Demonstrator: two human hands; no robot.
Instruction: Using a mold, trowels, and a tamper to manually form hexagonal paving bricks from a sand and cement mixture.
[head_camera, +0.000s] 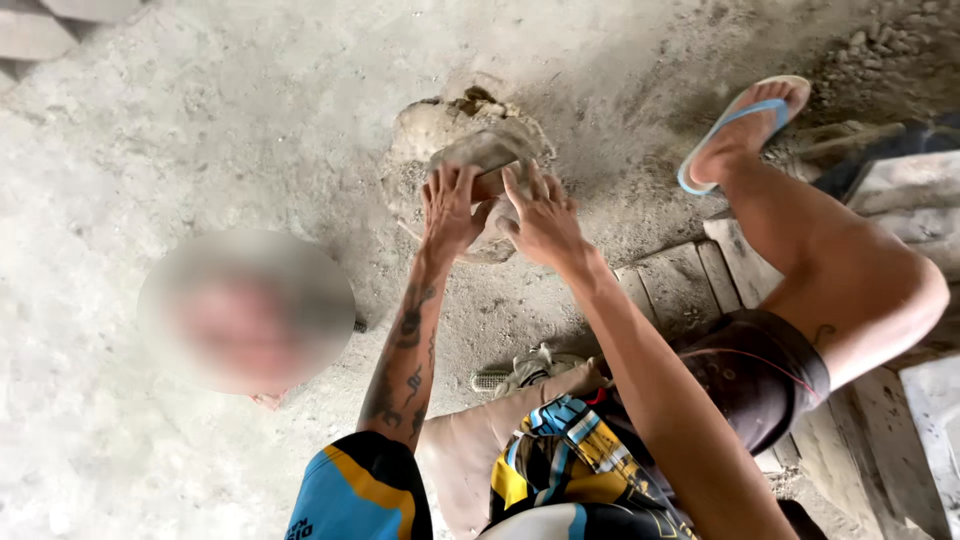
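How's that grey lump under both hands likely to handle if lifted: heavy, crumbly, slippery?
The grey lump looks like stone or hardened cement, so probably stiff and heavy for its size. The left hand and right hand both press on it, which hints at weight. Its dusty, rough surface suggests good grip, though edges may shed crumbs onto the pile beneath.

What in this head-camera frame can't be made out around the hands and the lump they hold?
- Grey lump: its near side hidden by the left hand and right hand.
- Blurred patch: nothing readable behind it.
- Wooden boards: partly covered by the leg.
- Blocks: cut by the top-left edge.
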